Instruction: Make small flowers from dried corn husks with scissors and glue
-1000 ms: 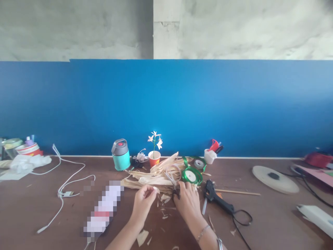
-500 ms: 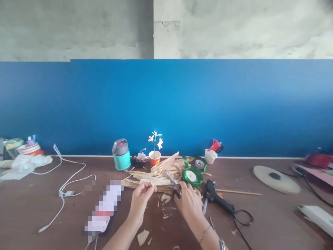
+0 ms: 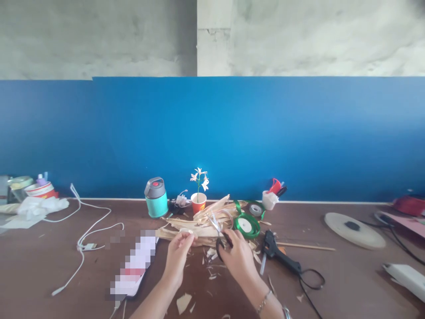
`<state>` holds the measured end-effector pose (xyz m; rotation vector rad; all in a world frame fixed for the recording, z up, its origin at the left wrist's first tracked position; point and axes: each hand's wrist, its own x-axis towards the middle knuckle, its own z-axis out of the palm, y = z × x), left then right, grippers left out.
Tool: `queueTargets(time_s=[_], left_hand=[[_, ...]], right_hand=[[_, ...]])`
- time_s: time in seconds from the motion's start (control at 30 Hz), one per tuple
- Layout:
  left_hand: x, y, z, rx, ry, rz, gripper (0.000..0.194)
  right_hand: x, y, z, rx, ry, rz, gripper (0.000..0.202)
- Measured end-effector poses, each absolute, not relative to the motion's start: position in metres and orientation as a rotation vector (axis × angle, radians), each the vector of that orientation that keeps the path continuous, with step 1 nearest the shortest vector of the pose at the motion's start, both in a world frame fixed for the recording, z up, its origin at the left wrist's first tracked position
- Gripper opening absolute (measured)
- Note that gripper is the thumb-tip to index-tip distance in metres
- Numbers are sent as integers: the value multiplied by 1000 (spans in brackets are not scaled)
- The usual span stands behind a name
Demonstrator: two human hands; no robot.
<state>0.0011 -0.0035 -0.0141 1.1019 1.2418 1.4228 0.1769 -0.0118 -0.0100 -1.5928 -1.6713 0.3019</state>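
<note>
My left hand [image 3: 177, 252] pinches a small pale piece of husk [image 3: 187, 231] between thumb and fingertips. In my right hand [image 3: 236, 252] are scissors [image 3: 219, 235] with black handles, their blades pointing up and to the left, slightly parted. Both hands are just in front of a pile of dry, pale husks [image 3: 212, 217]. A spool of green ribbon [image 3: 245, 225] lies right behind my right hand. Small husk scraps [image 3: 183, 303] are scattered on the brown table between my forearms.
Behind the husks stands a red cup [image 3: 198, 204] with white flowers, beside a turquoise container [image 3: 156, 204]. A phone [image 3: 137, 266] lies left of my left hand. To the right are a black glue gun [image 3: 282, 253], a thin stick [image 3: 308, 246] and a round disc [image 3: 353, 230].
My right hand has turned the scissors, and their blades have parted and show more clearly. My left hand still pinches the pale piece, with its fingers slightly shifted.
</note>
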Motion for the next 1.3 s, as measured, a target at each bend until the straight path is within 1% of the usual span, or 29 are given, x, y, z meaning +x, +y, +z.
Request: queueTargets(time_s=[0.1, 0.17, 0.23, 0.3, 0.53, 0.83, 1.0, 1.3], left_hand=[[2, -4, -13, 1056, 1180, 1429, 23], [2, -4, -12, 1023, 1102, 1438, 23], [3, -4, -12, 1001, 1052, 1429, 23], [4, -4, -12, 978, 1026, 1411, 22], [8, -8, -10, 873, 931, 1403, 26], [10, -10, -8, 821, 896, 1380, 23], [10, -11, -6, 813, 895, 1366, 23], [10, -11, -5, 786, 900, 1382, 24]], right_hand=[[165, -11, -15, -1264, -1559, 821, 21], [157, -12, -21, -1122, -1449, 1122, 19], [150, -13, -26, -1069, -1338, 1323, 27], [146, -14, -29, -1045, -1275, 1429, 37], [141, -20, -28, -911, -1331, 1528, 53], [139, -21, -32, -893, -1375, 1537, 52], [139, -18, -39, -896, -1349, 1544, 53], [140, -18, -37, -909, -1372, 1545, 54]])
